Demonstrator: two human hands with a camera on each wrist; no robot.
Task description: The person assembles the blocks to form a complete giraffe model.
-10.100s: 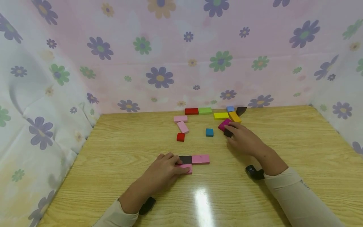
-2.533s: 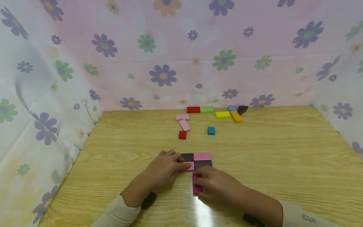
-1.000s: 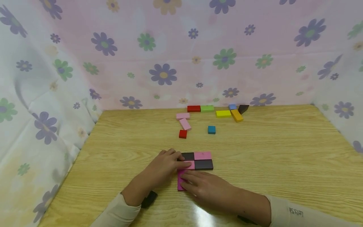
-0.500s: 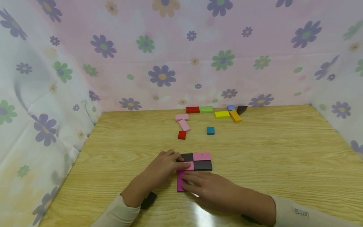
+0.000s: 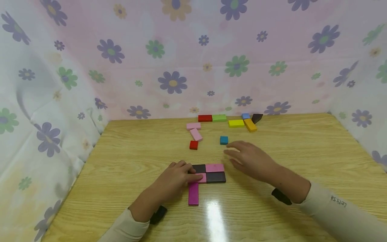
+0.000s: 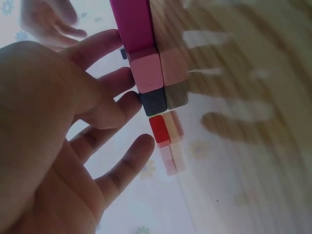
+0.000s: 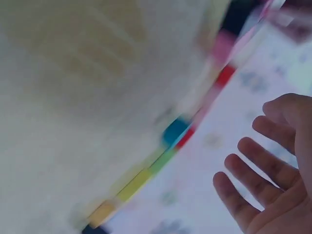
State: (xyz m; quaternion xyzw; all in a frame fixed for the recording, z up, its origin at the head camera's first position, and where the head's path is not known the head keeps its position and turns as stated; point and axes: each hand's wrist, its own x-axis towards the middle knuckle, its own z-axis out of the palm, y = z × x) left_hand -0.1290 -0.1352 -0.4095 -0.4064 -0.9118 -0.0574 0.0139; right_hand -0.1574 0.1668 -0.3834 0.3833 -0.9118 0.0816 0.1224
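My left hand (image 5: pixel 172 179) rests at the left end of a flat two-row patch of blocks. Its fingertips touch the black block (image 5: pixel 199 168) and the lower pink block (image 5: pixel 203 179), partly covering both. A second pink block (image 5: pixel 215 167) and a second black block (image 5: pixel 216 177) complete the patch on the right. Below the lower pink block, a magenta block (image 5: pixel 193 194) lies lengthwise toward me, also seen as a magenta bar (image 6: pixel 134 24) in the left wrist view. My right hand (image 5: pixel 254 161), fingers spread and holding nothing, hovers just short of the small blue block (image 5: pixel 224 140).
Farther back lie a small red block (image 5: pixel 194 145), two pale pink blocks (image 5: pixel 196 134), a long red block (image 5: pixel 205 118), a green block (image 5: pixel 219 118), a yellow block (image 5: pixel 236 123), an orange block (image 5: pixel 250 125), a light blue block (image 5: pixel 246 116) and a dark block (image 5: pixel 257 118). Flowered cloth (image 5: pixel 172 60) encloses the table.
My right hand brought the magenta block from the back right to below the lower pink block. It then let go and moved up right toward the blue block. The left hand stayed put.
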